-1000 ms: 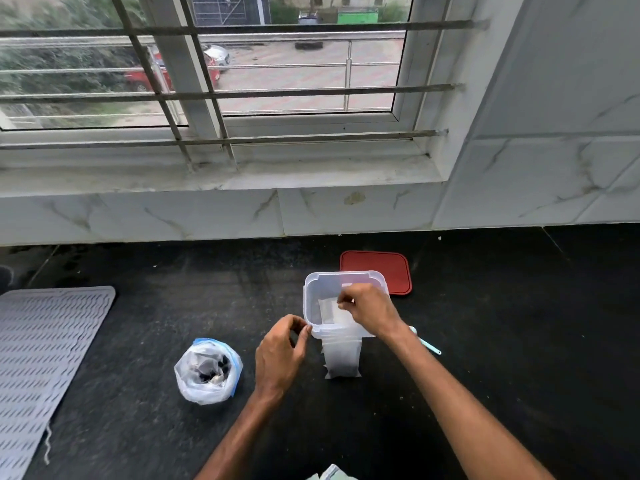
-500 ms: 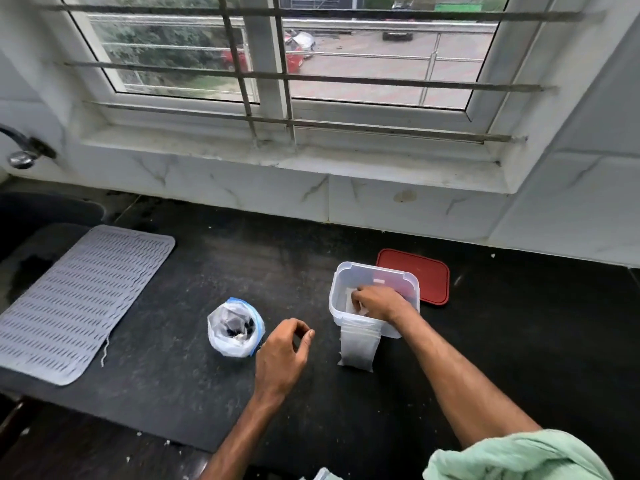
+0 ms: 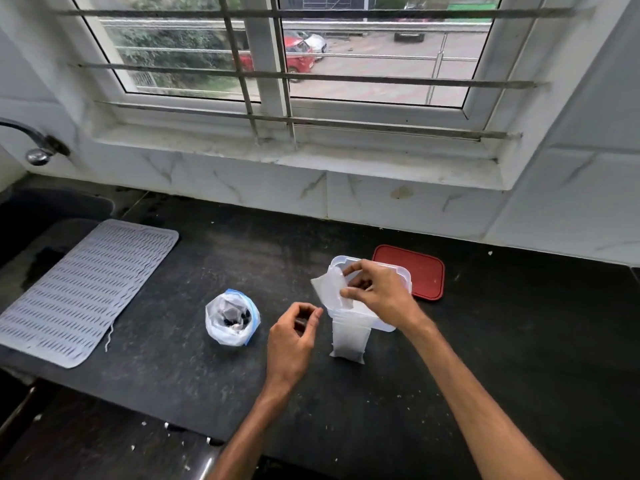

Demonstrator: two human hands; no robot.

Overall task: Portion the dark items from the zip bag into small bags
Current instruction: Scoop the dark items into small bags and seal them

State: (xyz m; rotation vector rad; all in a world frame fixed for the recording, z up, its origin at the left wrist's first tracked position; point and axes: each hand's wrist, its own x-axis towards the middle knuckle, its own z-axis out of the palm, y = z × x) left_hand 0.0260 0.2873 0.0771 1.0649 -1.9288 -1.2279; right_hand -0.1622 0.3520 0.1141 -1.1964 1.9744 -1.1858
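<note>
Right hand (image 3: 377, 296) is up out of the container since 0.5 s ago, when it was down inside; it now sits over the rim with a small bag. Left hand (image 3: 294, 337) has barely shifted.

Biggest to smallest:
- 1 black countertop (image 3: 519, 341), pale crumbs scattered on it.
- 1 grey slotted mat (image 3: 83, 292), flat at the left end.
- 1 red lid (image 3: 412, 271), flat, just behind and to the right of the container.
- 1 clear container (image 3: 377, 322), open, mid-counter.
- 1 zip bag (image 3: 230, 318), standing on the counter left of the left hand, well apart from the container. Whitish, crumpled, mouth open and rolled down, blue zip strip round the rim.
- 2 small bags. Held small bag (image 3: 327, 289): clear, flat, tilted, over the container's left rim. Standing small bag (image 3: 348, 337): upright against the container's near wall, hazy grey, contents can't tell.
- Dark items (image 3: 239, 320): black lumps at the bottom of the zip bag. Several; exact count can't tell.

Hands:
- Right: thumb and fingertips pinch the held small bag's edge.
- Left: hovers between the zip bag and the standing small bag, fingers curled in, thumb tip close to forefinger, nothing visible in it.
</note>
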